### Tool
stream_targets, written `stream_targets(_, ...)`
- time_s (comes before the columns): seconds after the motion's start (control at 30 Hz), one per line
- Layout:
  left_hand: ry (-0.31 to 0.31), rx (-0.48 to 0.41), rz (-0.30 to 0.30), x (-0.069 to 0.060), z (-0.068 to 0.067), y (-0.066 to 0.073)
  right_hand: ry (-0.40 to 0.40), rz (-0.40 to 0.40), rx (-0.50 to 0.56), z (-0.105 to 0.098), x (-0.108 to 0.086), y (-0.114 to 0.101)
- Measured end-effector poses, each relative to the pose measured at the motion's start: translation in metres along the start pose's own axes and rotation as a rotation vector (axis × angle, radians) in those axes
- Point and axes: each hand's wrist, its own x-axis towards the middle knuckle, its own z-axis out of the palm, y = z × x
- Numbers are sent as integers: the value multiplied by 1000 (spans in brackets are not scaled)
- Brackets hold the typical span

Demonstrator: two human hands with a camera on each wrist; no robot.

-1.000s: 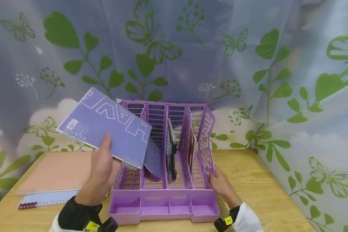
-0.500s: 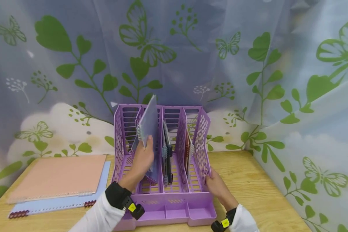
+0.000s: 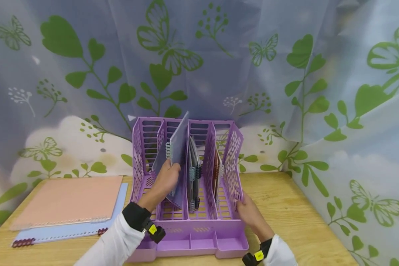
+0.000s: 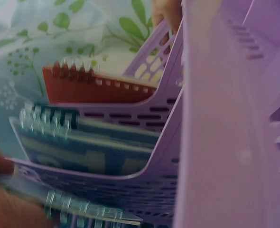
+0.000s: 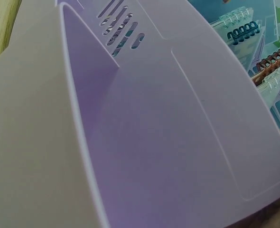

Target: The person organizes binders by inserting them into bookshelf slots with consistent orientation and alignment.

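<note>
In the head view, a purple rack (image 3: 203, 224) with four upright slots stands on a wooden surface (image 3: 282, 207). The person's left hand (image 3: 166, 181), in front of the rack's second slot from the left, is clamped on a pale blue ring-bound notebook (image 3: 179, 142), pinching it by its near edge. That notebook stands in the same slot, slightly tilted, its top corner rising above the rack's back wall; its lower part is partly hidden by the hand. Another bluish notebook (image 3: 160, 159) leans left in this slot. Dark ring-bound notebooks (image 3: 193, 173) stand in the rack's third slot, and a reddish-brown notebook (image 3: 215, 173) stands beside a pale one in the fourth. The right hand (image 3: 251, 213) grips the rack's outer right wall near its front. Well to the left of the rack, a peach notebook (image 3: 68, 201) lies on a light blue notebook (image 3: 64, 233). A leaf-and-butterfly curtain (image 3: 199, 88) hangs behind the rack.

In the left wrist view, blurred fingers and the clear-ringed edge of the held notebook show beside a rack divider, with the bluish and red notebooks beyond it.

In the right wrist view, the rack's purple wall fills most of the view. The right hand shows only at the edge, against the rack; its fingers are largely cut off there.
</note>
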Motion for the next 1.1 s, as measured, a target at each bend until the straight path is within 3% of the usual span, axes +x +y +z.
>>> stream_targets(0.1, 105, 22, 88, -7, -2, -3, -9, -10, 9, 0, 0, -1)
stream_targets(0.17, 132, 22, 159, -12, -1, -5, -16, -14, 16, 0, 0, -2)
stream_targets(0.27, 104, 41, 266, -14, 3, -5, -12, -12, 18, 1, 0, -2)
stream_targets(0.37, 28, 74, 300, -8, 6, -7, -10, -7, 21, 3, 0, -1)
stream_targets(0.47, -64, 92, 213, 2, 6, -14, -16, -4, 24, 5, 1, -1)
stream_targets(0.7, -439, -10, -3, 21, 6, -44, -20, 5, 4, 4, -1, -1)
stream_targets(0.8, -502, -68, -95, 21, 6, -50, -19, 10, 2, 2, -1, -3)
stream_targets(0.87, -468, -54, -85, 20, 6, -49, -18, 13, 3, 0, -1, -3)
stream_targets(0.93, -397, 12, -34, 17, 6, -45, -16, 13, 5, -1, -1, -4)
stream_targets(1.03, -255, 186, 66, 11, 6, -39, -21, 13, 19, -2, 0, -2)
stream_targets(1.1, -188, 279, 72, 4, 4, -34, -29, 15, 29, -1, 0, -1)
